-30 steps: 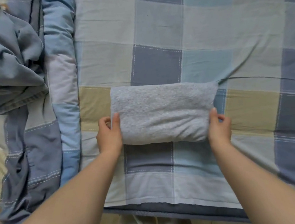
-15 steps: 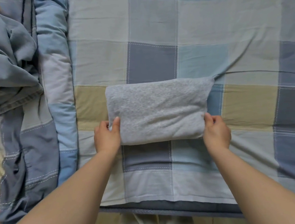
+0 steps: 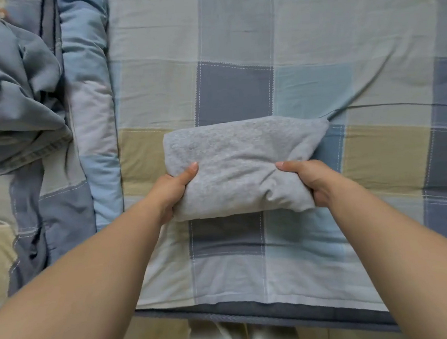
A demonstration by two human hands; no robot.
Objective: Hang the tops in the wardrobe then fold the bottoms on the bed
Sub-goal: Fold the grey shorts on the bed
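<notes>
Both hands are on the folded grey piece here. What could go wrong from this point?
The left hand and right hand grip only the near corners of the folded grey garment; lifted like this, its far layers may sag and unfold. The crumpled blue-grey clothing beside it could get knocked if it is moved left.

The folded grey garment is a soft, matt, fleecy knit with a slightly nubby face. The checked bed cover is smooth, matt woven cotton with visible stitching. The crumpled blue garment looks like thin, matt denim-like cloth.
</notes>
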